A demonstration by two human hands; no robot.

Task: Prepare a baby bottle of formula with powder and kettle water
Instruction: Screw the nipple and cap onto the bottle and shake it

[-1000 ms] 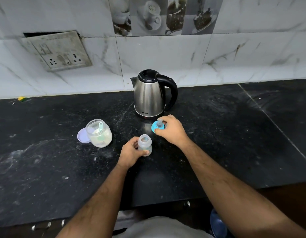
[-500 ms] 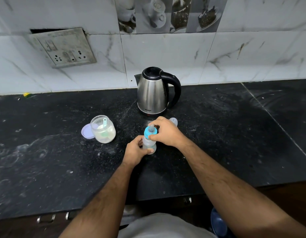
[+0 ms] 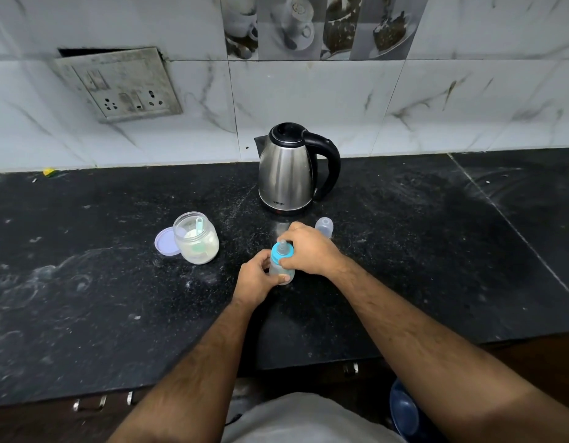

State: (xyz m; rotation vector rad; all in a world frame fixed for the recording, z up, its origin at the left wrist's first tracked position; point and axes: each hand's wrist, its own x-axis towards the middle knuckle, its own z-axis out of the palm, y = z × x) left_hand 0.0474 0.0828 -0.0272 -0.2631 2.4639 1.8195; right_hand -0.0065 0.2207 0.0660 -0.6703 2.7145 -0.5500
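Centrally, right hand (image 3: 311,251) fingers curl around the blue ribbed collar (image 3: 281,251); left hand (image 3: 260,279) wraps the translucent bottle (image 3: 284,273), upright on speckled black stone (image 3: 85,298). Behind: clear domed cap (image 3: 324,226), steel kettle (image 3: 286,171). Left: open powder jar (image 3: 196,238), lilac lid (image 3: 165,242).

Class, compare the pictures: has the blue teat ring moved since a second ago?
Yes. The blue teat ring has left the counter spot just in front of the kettle; it now sits nearer the person, on top of the bottle.
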